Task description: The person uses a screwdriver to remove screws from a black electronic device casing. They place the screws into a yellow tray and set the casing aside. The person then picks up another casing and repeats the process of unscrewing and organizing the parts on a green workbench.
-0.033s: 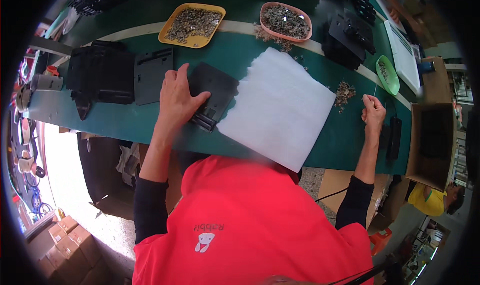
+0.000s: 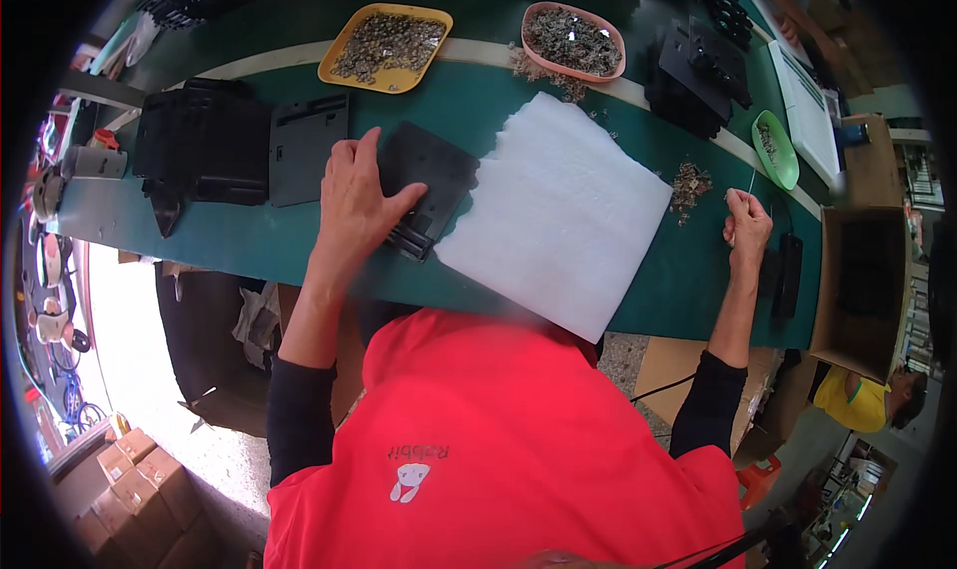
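My left hand (image 2: 354, 190) lies open over the left side of a flat black plastic panel (image 2: 431, 170), fingers stretched out and thumb across its surface. The panel sits on the green table, its right edge beside a white foam sheet (image 2: 563, 205) with a torn left side. Farther right, my right hand (image 2: 746, 225) is closed in a pinch around a thin, light-coloured rod-like tool (image 2: 752, 182) that points away from me; its exact kind is too small to tell. Near that hand is a loose pile of small metal parts (image 2: 688, 188).
A yellow tray (image 2: 401, 82), a pink tray (image 2: 613, 65) and a green dish (image 2: 783, 165) hold small metal parts. Stacked black panels (image 2: 688, 80) stand at the back right, more black parts (image 2: 199, 135) at left. A black bar-shaped object (image 2: 788, 275) lies near the right edge by a cardboard box (image 2: 827, 320).
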